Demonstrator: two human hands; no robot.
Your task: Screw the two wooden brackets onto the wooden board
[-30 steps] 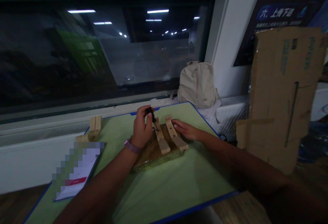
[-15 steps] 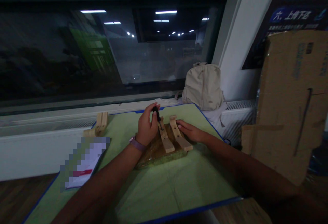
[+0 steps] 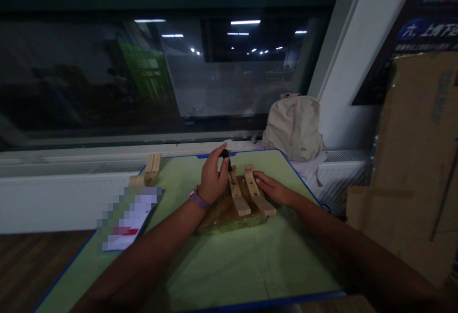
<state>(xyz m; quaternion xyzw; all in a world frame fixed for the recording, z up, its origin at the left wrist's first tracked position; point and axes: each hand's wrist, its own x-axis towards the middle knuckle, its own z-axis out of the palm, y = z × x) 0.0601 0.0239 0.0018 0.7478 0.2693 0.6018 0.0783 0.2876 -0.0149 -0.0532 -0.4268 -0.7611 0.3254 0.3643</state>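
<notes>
- Your left hand is grasping one screwdriver, fingers partly covering the black handle; its tip is pointing down at the left wood piece, contact hard to make out.
- Your right hand is resting by the right wood piece, fingertips partly hidden; can't tell if they're gripping.
- Those two curved pieces are lying side by side on one brown block, on one green table.
- One booklet is showing pixelated.
- One cardboard sheet is running off the right edge.
</notes>
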